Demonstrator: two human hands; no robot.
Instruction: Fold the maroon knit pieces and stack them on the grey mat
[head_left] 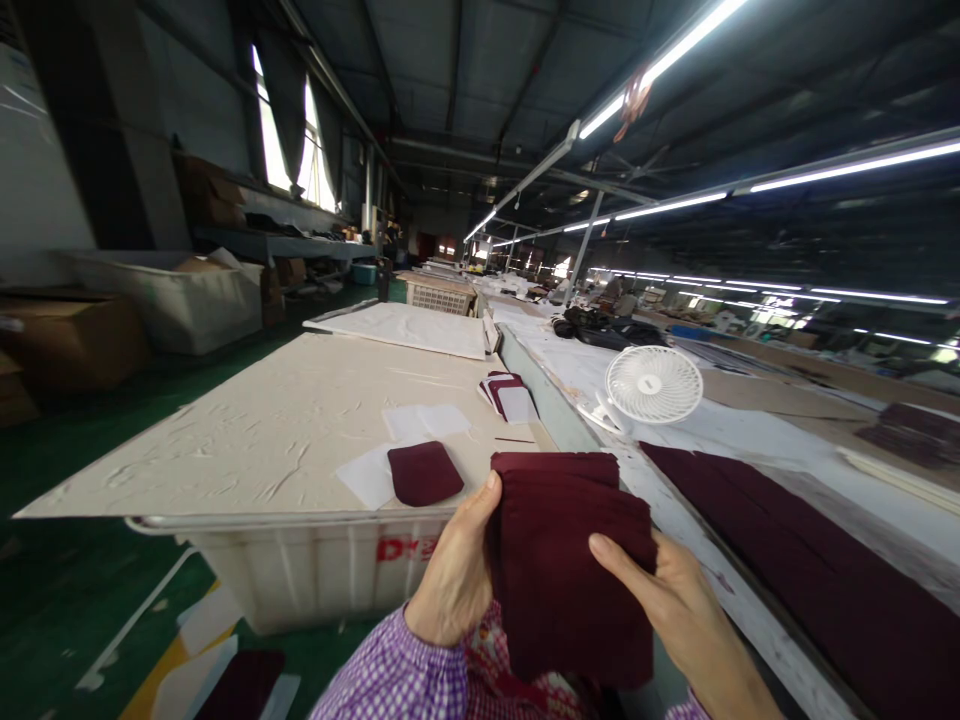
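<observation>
A stack of dark maroon fabric pieces (574,570) is held up in front of me, its layers fanned a little at the top. My left hand (461,565) grips its left edge, thumb on the front near the upper corner. On the right side my right hand (667,590) holds the same stack, thumb pressed flat on its face and the other fingers hidden behind. Just beyond, a single maroon piece with rounded corners (426,473) lies on the beige board (300,400), partly over a white paper sheet (366,480).
A small pile of maroon and white pieces (508,396) lies farther back on the board, which rests on a white plastic bin (300,575). To the right, a white fan (654,385) and a long maroon fabric stack (810,560) are on the worktable.
</observation>
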